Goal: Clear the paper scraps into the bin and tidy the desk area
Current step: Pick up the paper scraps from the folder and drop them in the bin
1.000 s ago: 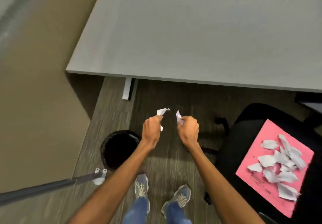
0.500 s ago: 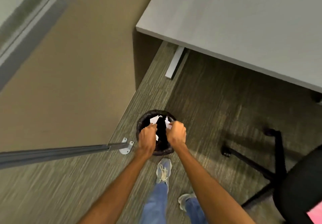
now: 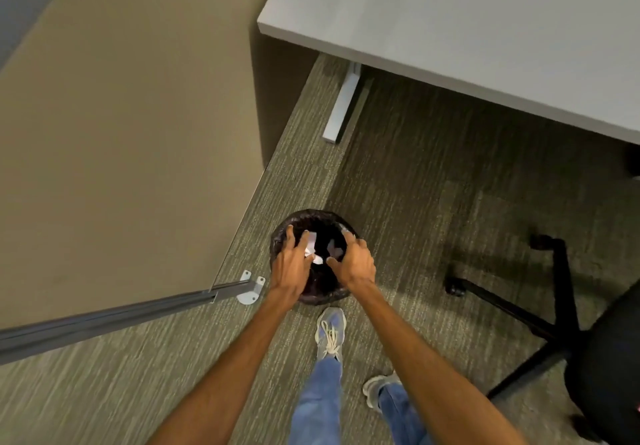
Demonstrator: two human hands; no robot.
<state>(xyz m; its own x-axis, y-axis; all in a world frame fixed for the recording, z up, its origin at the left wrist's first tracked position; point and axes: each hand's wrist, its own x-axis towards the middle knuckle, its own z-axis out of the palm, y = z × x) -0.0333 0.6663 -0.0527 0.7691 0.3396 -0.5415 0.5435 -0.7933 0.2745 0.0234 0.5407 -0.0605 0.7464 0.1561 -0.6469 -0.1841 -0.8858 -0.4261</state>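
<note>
A round black bin [image 3: 308, 218] with a dark liner stands on the carpet beside a partition. Both hands hover over its mouth. My left hand [image 3: 290, 264] has its fingers spread apart, and my right hand [image 3: 354, 263] is likewise spread with the thumb out. White paper scraps [image 3: 313, 247] fall between the two hands into the bin's dark inside; more pale bits [image 3: 334, 249] show lower in it. Neither hand holds anything.
The grey desk [image 3: 467, 25] fills the top right, with its white leg foot [image 3: 341, 109] on the carpet. A tan partition [image 3: 121, 126] with a metal bracket [image 3: 251, 287] lies left. A black office chair [image 3: 554, 327] stands at right. My feet are below the bin.
Both hands carried scraps from in front of the desk to above the bin, then spread their fingers and let the scraps drop. The view swung left and down; the pink sheet on the chair left view.
</note>
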